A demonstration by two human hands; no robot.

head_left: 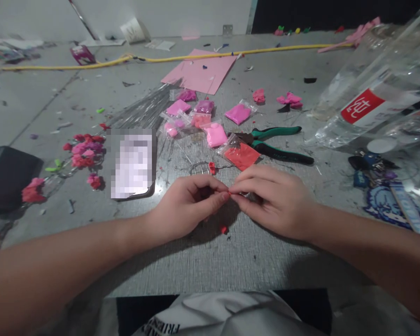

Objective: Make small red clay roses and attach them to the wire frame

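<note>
Gently, with our left hand (185,205) and right hand (280,200) meeting, we are pinching a tiny red bit (230,192) between closed fingertips (224,196). Just beyond, a crumpled red lump (212,168) touching twisted wire (225,166), a glossy orange-red packet (243,156) and green-handled pliers (262,133) are lying on our streaky grey table (182,266).

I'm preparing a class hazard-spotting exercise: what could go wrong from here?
The small red piece, pinched by the left hand and right hand, could slip and drop. The loose red bit on the table could be squashed if a hand lowers. The pliers, lying just beyond the right hand, might get knocked if it reaches forward.
</note>
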